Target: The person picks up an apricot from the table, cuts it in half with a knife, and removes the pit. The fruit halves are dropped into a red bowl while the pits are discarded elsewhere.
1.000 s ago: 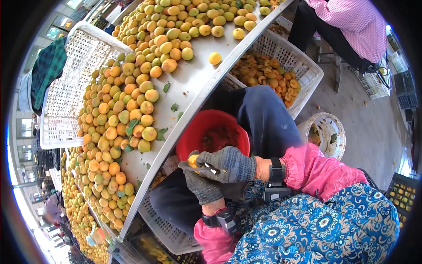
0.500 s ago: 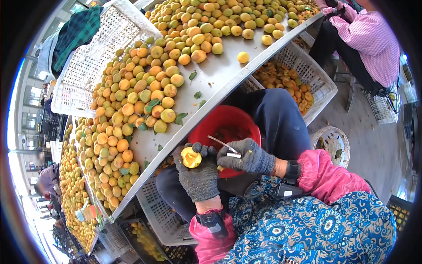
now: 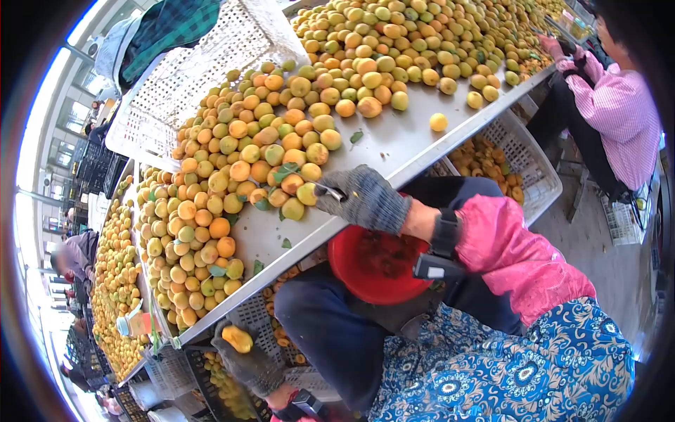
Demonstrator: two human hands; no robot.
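Head: right hand [image 3: 365, 199], gripping knife [image 3: 327, 190], moved to pile [image 3: 239, 162]; left hand [image 3: 249, 366] lowered, clutching apricot [image 3: 238, 339].

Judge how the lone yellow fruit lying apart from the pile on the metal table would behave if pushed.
The lone fruit looks round, so it would probably roll on the smooth table rather than slide. Cut halves in the crate suggest soft flesh, so hard squeezing may bruise it.
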